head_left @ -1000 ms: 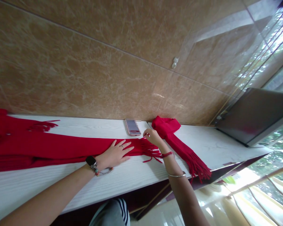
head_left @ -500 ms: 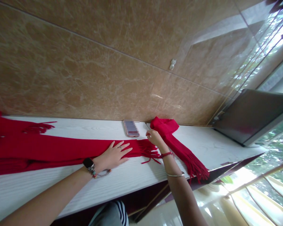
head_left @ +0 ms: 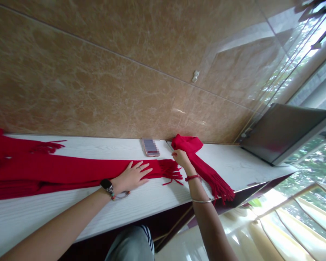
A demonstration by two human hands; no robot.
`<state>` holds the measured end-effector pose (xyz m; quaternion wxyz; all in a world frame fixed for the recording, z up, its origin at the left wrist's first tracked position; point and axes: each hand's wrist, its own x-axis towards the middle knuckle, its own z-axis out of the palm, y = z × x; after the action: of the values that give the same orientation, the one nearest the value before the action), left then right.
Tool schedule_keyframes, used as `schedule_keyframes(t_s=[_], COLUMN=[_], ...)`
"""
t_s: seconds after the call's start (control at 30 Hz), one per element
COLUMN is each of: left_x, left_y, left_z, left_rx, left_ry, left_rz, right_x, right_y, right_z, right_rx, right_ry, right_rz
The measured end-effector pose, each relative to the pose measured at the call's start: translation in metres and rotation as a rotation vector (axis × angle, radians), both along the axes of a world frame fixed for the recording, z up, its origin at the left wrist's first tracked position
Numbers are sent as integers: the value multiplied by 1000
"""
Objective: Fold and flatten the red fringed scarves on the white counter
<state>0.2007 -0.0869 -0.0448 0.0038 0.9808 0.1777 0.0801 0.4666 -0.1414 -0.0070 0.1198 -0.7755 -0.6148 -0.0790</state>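
Observation:
A long red scarf [head_left: 87, 168] lies flat along the white tabletop, its fringe [head_left: 171, 169] spread toward the right. My left hand [head_left: 133, 175] rests on it, palm down with fingers spread, a little short of the fringe. Just beyond the fringe hovers my right hand [head_left: 181, 158], its fingers curled in and no cloth visible between them. Beside that hand lies a second red scarf [head_left: 199, 163], bent over at the wall end, its fringe hanging at the table's front edge. Part of this scarf is hidden behind my right wrist.
A phone [head_left: 151, 148] lies near the wall. More red cloth with fringe [head_left: 47, 146] sits at the left. A dark grey panel-like object [head_left: 285, 130] stands at the table's right end. Behind the table rises a brown tiled wall [head_left: 97, 90].
My right hand has shifted slightly to the right, closer to the second scarf, fingers still curled. My left hand stays on the first scarf. The view has shifted slightly.

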Motion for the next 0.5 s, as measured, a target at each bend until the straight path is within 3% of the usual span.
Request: schedule_keyframes(t_s=[0.1, 0.2, 0.27, 0.4, 0.5], left_x=[0, 0, 0, -1, -1], left_y=[0, 0, -1, -2, -1], left_z=[0, 1, 3, 4, 3], left_rx=[10, 11, -1, -25, -32], left_ry=[-11, -21, -15, 2, 18], left_rz=[-10, -14, -12, -6, 6], right_x=[-26, -53, -60, -45, -26], right_y=[-10, -22, -31, -51, -63], right_z=[10, 9, 3, -6, 0], right_rx=[29, -84, -166, -274, -372], right_ry=[28, 7, -29, -244, -446], right_rz=[163, 424, 481, 275, 88])
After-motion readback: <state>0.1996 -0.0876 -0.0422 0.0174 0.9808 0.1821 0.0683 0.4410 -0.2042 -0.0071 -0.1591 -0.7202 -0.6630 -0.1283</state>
